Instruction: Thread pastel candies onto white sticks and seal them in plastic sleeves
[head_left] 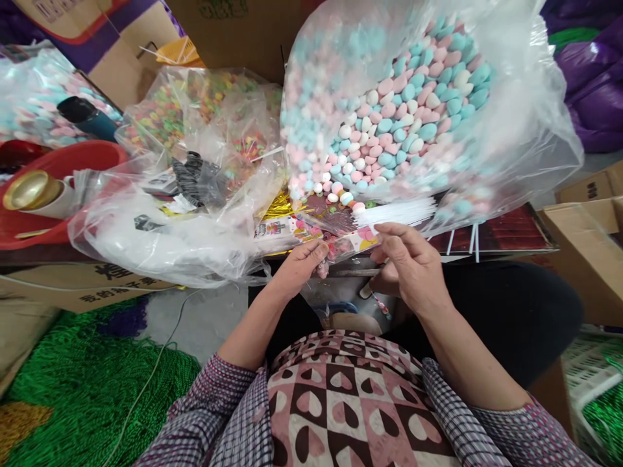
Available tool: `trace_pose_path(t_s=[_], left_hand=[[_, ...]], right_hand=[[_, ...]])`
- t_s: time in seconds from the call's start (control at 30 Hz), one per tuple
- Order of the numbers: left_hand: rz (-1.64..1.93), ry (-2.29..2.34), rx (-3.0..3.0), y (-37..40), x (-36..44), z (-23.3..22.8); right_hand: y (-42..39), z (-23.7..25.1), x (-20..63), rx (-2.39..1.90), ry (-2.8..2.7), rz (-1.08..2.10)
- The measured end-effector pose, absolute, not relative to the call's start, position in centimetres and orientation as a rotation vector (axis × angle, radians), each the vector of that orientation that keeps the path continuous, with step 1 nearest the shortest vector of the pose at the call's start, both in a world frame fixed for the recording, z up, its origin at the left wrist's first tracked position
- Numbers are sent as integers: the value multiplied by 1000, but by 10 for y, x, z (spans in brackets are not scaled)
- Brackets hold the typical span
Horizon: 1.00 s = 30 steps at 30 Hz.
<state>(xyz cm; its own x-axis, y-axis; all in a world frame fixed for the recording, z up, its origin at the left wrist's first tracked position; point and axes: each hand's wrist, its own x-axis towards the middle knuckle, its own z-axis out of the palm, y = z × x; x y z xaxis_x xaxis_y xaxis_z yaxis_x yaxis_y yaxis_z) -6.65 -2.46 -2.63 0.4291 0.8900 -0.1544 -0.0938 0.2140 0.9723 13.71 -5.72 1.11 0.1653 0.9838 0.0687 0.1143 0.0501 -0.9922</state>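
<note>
My left hand [300, 267] is closed around the lower end of a narrow clear packet [363, 240] with pink and yellow print. My right hand [413, 267] pinches the packet's other end between thumb and forefinger, its remaining fingers curled below. Whatever is inside the packet is too small to make out. Just beyond the hands lie more printed packets [287, 227] and a bundle of thin white sticks [402, 214]. Behind them, a big clear bag [530, 130] lies open toward me, full of pink, blue and white egg-shaped candies [389, 130].
A bag of red, green and orange candies [170, 117] stands left of the candy-egg bag. A crumpled plastic bag [160, 227] hangs over the table edge. Farther left is a red basin [34, 227] with cups. Green tinsel [111, 389] covers the floor; cardboard boxes [584, 246] stand at right.
</note>
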Motion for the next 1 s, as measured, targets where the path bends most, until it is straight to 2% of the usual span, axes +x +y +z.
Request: trace_pose_path(t_s=[0.3, 0.57, 0.83, 1.0], left_hand=[[833, 711, 1004, -28, -70, -29], [820, 704, 1012, -31, -70, -34], [672, 862, 1242, -33, -71, -18], [734, 938, 1186, -34, -70, -17]], right_hand=[[-62, 28, 144, -1043, -1559, 894], [-61, 24, 141, -1052, -1691, 690], [-59, 13, 136, -991, -2025, 674], [-61, 7, 127, -1056, -2070, 627]])
